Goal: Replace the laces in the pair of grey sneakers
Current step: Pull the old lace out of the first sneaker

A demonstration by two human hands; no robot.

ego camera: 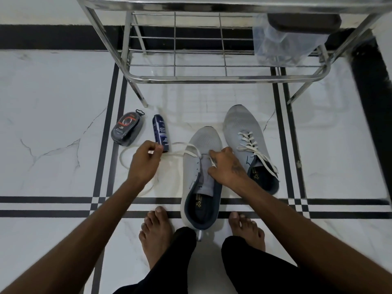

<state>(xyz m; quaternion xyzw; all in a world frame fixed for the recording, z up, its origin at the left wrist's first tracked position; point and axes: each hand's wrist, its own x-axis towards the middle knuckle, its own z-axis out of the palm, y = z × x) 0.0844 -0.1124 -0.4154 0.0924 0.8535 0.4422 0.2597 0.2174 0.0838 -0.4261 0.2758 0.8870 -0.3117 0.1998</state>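
Note:
Two grey sneakers stand on the tiled floor in front of my bare feet. The near sneaker has only its front eyelets threaded with a white lace. My right hand rests on its tongue and pinches one lace end at the eyelets. My left hand pinches the other part of the same lace out to the left; slack loops on the floor. The far sneaker, to the right, is fully laced with a white lace.
A blue spray can of sneaker cleaner lies just beyond my left hand, with a dark shoe-polish case to its left. A steel rack stands behind the shoes, with a plastic bag on its right side.

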